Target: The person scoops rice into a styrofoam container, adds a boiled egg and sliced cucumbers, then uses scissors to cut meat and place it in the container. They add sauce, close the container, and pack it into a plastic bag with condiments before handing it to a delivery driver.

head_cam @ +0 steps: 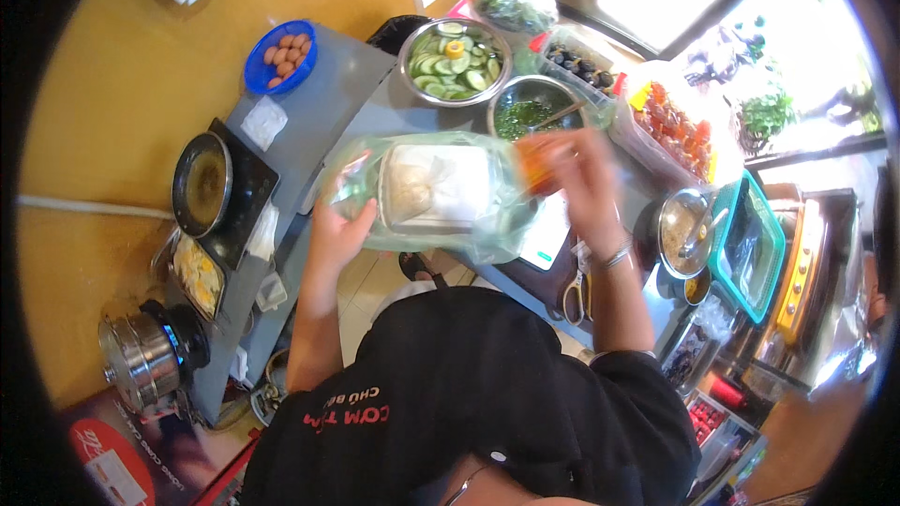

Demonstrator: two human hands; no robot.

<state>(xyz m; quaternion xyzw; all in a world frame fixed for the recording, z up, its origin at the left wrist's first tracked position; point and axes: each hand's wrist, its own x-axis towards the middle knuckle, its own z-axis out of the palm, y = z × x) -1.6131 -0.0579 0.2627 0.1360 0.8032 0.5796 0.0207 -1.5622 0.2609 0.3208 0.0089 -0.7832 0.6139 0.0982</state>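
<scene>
My left hand point(342, 232) grips the near-left side of a translucent green plastic bag point(506, 225), its thumb on the outside. Inside the bag lies a white lidded food box point(464, 183), with a small knotted clear bag point(411, 190) of something pale on top. My right hand point(583, 176), blurred, is at the bag's right end. Its fingers are closed on a small orange-red packet point(536, 167), too blurred to tell exactly. Below that hand a white flat object point(547, 235) and scissors point(576, 295) lie on the counter.
Beyond the bag stand steel bowls of cucumber slices point(453, 67) and chopped greens point(520, 112). Skewered meat point(671, 130) fills a tub at right, near a teal basket point(752, 246). Leftward are eggs in a blue basket point(292, 74), a frying pan point(202, 184) and a pot point(140, 358).
</scene>
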